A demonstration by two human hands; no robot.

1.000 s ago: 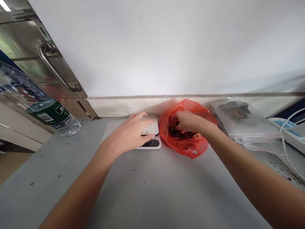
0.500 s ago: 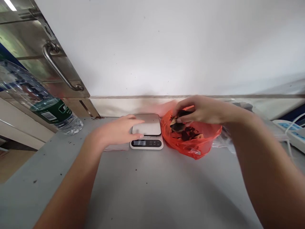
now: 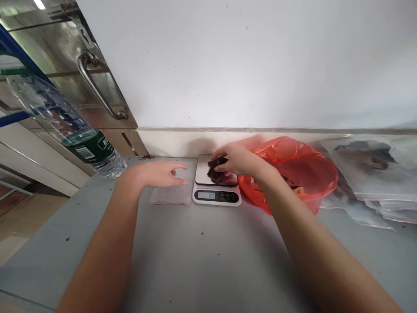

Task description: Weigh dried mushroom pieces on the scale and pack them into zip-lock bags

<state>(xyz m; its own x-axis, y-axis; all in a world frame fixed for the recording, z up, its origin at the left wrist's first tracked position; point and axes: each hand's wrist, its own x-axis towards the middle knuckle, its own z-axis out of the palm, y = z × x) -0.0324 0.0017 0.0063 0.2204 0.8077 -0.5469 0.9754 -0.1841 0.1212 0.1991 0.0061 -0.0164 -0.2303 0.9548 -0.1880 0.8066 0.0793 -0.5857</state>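
A small white digital scale (image 3: 201,173) with a metal plate and a lit display stands against the wall. My right hand (image 3: 239,160) is over its plate, fingers closed on a dark, dried, leathery piece (image 3: 216,170) whose exact kind I cannot tell. Whether the piece rests on the plate is unclear. My left hand (image 3: 159,174) hovers left of the scale, thumb and fingers apart, with nothing in it. Below it lies a stack of clear plastic bags (image 3: 171,196). Beside the scale on the right, an opened red plastic bag (image 3: 312,174) holds more dark pieces, partly hidden by my right arm.
A tall clear water bottle (image 3: 89,145) with a green label stands at the left. Zip bags (image 3: 361,174), one with dark pieces inside, lie at the right. Behind the grey table (image 3: 208,261) rises a white wall (image 3: 260,65); a metal door handle (image 3: 99,93) is at upper left.
My right hand has carried the dark piece leftward from the red bag to over the scale plate. The left hand has moved off the scale's left edge. The view has shifted right.
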